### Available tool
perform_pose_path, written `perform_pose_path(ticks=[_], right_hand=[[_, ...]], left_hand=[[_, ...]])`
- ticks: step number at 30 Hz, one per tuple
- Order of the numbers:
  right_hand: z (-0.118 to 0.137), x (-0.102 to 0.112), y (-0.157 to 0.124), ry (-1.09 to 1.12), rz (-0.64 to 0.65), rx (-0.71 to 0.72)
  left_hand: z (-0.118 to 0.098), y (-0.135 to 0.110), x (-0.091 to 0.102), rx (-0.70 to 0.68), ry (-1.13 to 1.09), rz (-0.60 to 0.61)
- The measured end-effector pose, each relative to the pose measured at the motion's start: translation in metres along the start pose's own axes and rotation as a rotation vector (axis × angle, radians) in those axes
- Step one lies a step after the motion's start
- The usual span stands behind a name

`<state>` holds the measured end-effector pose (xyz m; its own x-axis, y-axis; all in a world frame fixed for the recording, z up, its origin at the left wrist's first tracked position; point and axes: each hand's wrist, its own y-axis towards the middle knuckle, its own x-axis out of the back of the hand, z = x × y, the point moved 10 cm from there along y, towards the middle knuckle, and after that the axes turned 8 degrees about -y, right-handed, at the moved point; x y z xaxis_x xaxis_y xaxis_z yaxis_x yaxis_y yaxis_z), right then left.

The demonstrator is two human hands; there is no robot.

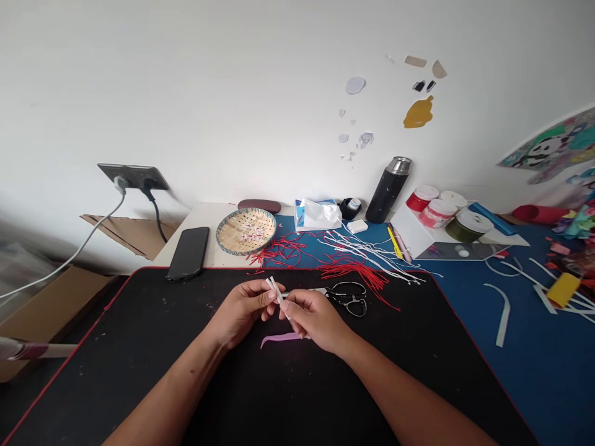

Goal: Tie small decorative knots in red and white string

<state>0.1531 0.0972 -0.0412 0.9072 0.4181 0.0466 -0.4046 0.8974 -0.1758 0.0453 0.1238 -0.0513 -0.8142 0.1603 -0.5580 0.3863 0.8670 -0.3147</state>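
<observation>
My left hand (244, 310) and my right hand (313, 319) meet over the black mat (139, 347), both pinching a thin white paper strip (275, 288) that sticks up between the fingertips. A pair of purple tweezers (279, 339) lies on the mat just under my right hand. Black scissors (348, 296) lie right of my right hand. Loose red strips (353, 272) and white strips (367, 251) are scattered beyond the scissors.
A woven basket (246, 230), a black phone (188, 253), a tissue box (318, 215) and a black flask (388, 189) stand at the back. Tape rolls (437, 210) sit on a white stand at right. Paper scraps cover the blue surface (465, 322).
</observation>
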Motion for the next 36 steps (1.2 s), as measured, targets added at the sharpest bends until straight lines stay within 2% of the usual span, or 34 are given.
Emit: perform_pose_path(ticks=[5, 12, 20, 24, 31, 36], right_hand=[[0.001, -0.001, 0.000, -0.014, 0.014, 0.017], [0.002, -0.003, -0.001, -0.025, 0.029, 0.025], [-0.002, 0.001, -0.001, -0.022, 0.020, -0.007], [-0.002, -0.002, -0.001, -0.073, 0.032, 0.003], [-0.004, -0.002, -0.002, -0.028, 0.032, -0.018], [-0.005, 0.007, -0.001, 0.035, -0.035, -0.016]], left_hand=[[0.004, 0.000, 0.004, 0.028, -0.001, -0.019], [-0.005, 0.000, 0.002, 0.000, 0.109, 0.037], [-0.016, 0.000, 0.006, -0.060, 0.168, -0.015], [-0.017, 0.000, 0.004, -0.070, 0.180, 0.008], [-0.004, 0.000, 0.009, 0.030, -0.001, 0.004], [0.003, -0.001, 0.008, 0.086, -0.087, -0.018]])
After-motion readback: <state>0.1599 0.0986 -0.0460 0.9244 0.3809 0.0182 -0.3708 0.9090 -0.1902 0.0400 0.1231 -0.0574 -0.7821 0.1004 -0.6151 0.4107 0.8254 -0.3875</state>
